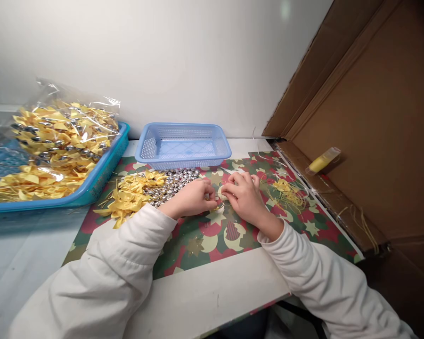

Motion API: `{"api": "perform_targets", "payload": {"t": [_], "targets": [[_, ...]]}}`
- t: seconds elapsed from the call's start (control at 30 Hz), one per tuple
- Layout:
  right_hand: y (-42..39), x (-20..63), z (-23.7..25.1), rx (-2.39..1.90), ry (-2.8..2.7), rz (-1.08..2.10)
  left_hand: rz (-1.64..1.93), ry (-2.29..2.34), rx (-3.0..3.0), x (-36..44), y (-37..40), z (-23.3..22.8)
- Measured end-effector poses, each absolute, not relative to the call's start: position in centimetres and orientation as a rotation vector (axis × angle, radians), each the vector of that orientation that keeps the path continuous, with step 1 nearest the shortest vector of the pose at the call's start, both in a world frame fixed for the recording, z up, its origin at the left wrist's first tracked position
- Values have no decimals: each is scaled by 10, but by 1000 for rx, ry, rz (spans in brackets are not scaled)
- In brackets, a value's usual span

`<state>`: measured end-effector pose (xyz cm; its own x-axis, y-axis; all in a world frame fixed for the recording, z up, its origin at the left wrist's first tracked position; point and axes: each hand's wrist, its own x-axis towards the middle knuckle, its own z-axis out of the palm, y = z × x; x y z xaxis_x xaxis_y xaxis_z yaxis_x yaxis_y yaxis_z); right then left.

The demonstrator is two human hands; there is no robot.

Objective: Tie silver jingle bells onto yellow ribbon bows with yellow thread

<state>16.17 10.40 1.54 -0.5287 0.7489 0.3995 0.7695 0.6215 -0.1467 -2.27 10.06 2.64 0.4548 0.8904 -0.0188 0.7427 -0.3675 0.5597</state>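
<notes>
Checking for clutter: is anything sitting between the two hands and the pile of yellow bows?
Yes. The heap of silver bells lies between the yellow bows and the left hand. The right hand sits farther off, beyond the left.

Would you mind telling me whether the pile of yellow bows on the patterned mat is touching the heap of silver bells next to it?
Touching. The head view shows the yellow bows overlapping the left edge of the silver bells, with no mat visible between them.

A craft-assembly workbench: tray of yellow bows (56,146), loose silver bells (173,183).
</notes>
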Motion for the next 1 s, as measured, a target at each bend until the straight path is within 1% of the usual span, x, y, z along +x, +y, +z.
{"api": "perform_targets", "payload": {"t": [0.17, 0.33, 0.47, 0.63, 0.8, 0.93, 1.0], "targets": [[108, 166, 14, -1243, -2397, -120, 378, 1369, 2205, -22, 100, 26], [110, 166, 13, -1248, -2404, -111, 360, 1359, 2203, -21, 100, 25], [116, 176, 17, -1336, -2354, -12, 379, 1349, 2210, -20, 97, 27], [121, 195, 18, -1620, -2439, 135, 402, 1319, 2225, -22, 94, 30], [119, 197, 18, -1682, -2523, 252, 398, 1249, 2210, -28, 95, 35], [121, 207, 27, -1774, -2438, 344, 353, 1249, 2242, -32, 97, 37], [123, 216, 33, -1750, -2396, 456, 337, 1244, 2257, -33, 98, 36]]}}
